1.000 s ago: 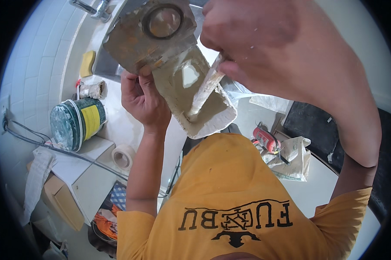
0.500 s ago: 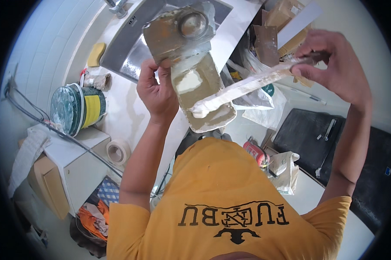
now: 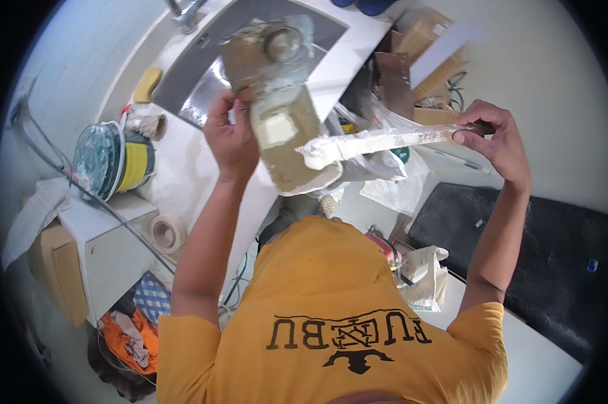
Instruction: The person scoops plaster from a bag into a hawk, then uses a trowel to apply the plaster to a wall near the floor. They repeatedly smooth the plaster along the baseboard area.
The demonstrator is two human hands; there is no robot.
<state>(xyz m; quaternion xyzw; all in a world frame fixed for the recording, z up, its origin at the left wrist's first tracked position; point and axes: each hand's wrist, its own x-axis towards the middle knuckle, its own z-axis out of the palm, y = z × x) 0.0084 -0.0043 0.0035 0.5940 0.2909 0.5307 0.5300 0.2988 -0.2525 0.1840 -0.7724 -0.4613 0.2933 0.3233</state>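
Observation:
My left hand [image 3: 234,135] grips the side of a cut-open plastic container [image 3: 294,176], whose wall is folded back as a flap with a round opening [image 3: 283,44]. Pale, wet-looking paste [image 3: 277,129] lies inside it. Out to the right, my right hand [image 3: 489,138] pinches the end of a long flat stick [image 3: 385,141], held almost level. White paste coats much of its length and gathers in a thick lump at the far end, over the container's right side.
Behind the container is a steel sink [image 3: 193,101] in a white counter [image 3: 182,158]. A yellow sponge [image 3: 147,85], a green bucket [image 3: 102,158] and a tape roll [image 3: 167,232] are at left. Boxes [image 3: 432,47] and plastic bags [image 3: 378,165] stand right, beyond a black slab [image 3: 553,249].
The container and my left hand have shifted slightly left in view. My right hand has come lower and left, and the stick is now nearer level, its coated end lifted slightly.

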